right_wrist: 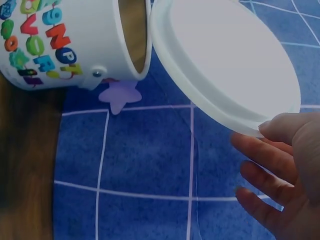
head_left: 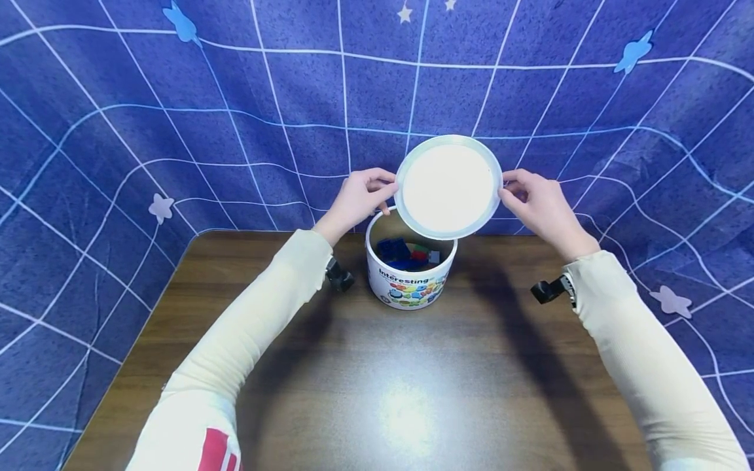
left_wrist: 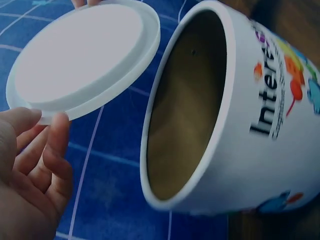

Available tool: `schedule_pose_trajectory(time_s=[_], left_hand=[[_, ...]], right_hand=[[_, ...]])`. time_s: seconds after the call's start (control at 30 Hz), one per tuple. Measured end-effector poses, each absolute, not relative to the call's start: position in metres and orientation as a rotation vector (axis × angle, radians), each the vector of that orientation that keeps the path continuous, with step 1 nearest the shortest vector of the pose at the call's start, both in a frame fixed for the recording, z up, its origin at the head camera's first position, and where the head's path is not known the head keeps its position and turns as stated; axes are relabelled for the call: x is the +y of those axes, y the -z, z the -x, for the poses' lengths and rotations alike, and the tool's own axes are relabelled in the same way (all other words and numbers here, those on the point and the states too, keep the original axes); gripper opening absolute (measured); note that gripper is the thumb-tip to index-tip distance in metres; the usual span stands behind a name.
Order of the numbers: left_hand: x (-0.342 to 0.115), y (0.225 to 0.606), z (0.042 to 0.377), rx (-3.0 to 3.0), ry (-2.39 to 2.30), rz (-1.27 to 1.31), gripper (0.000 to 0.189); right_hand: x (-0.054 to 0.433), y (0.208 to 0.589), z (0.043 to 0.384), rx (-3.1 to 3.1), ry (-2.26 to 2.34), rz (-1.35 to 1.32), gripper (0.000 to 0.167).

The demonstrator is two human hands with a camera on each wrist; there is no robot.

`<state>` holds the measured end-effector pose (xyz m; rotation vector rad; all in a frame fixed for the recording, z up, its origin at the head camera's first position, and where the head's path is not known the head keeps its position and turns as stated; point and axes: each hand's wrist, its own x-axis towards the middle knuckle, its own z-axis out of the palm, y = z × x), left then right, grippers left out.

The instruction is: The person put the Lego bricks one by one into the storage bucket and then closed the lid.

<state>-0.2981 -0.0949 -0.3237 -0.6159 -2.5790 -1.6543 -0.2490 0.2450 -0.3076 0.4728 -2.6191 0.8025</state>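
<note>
A round white lid (head_left: pixel 449 188) is held up tilted above and behind the bucket, its inner side facing me. My left hand (head_left: pixel 362 199) pinches the lid's left edge between thumb and fingers. On the opposite edge my right hand (head_left: pixel 538 206) pinches it too, with the lower fingers loosely bent in the right wrist view. Below stands an open white bucket (head_left: pixel 406 288) with "Interesting" and colourful pictures printed on it. Inside lie several blue blocks (head_left: pixel 393 249), a red block (head_left: pixel 419 255) and a pale block (head_left: pixel 434 257). The lid overlaps the bucket's back right rim in the head view.
The bucket stands near the back edge of a brown wooden table (head_left: pixel 406 366). Right behind it hangs a blue curtain (head_left: pixel 283 124) with white grid lines and stars. A bright light reflection lies on the front of the tabletop.
</note>
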Motion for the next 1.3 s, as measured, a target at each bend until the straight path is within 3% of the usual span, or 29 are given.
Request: schedule_pose_trajectory(time_s=[0.7,1.3], left_hand=[[-0.13,0.326,0.307,-2.527,1.497,0.587,0.023],[-0.139,0.358,0.295,-2.541,1.417,0.613,0.026]], right_hand=[[0.212,0.316,0.276,-2.591,-0.788,-0.635,0.017],[0.205,0.351,0.273,-2.48,-0.635,-0.7,0.017]])
